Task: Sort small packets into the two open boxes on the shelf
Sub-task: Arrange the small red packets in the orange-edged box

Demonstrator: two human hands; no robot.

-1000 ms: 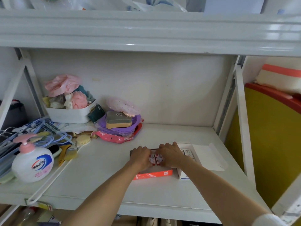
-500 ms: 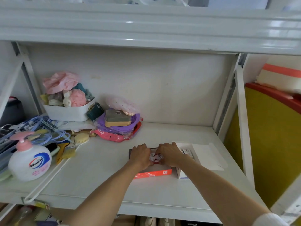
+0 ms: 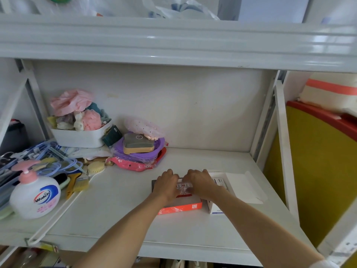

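An open orange box sits mid-shelf with small red-and-white packets lying inside it. Right beside it stands an open white box with its lid flap folded out to the right and a white packet inside. My left hand and my right hand both rest palm-down over the orange box, fingers curled onto the red-and-white packets. The hands hide most of the box's inside, so I cannot tell how firmly each grips.
Clutter fills the shelf's left: a hand-soap pump bottle, brushes, blue hangers, a white bin of soft items, a purple and pink pile. A yellow panel stands right of the shelf post.
Both hands stay over the orange box; their fingers have shifted slightly on the red-and-white packets. The view has drifted a little.
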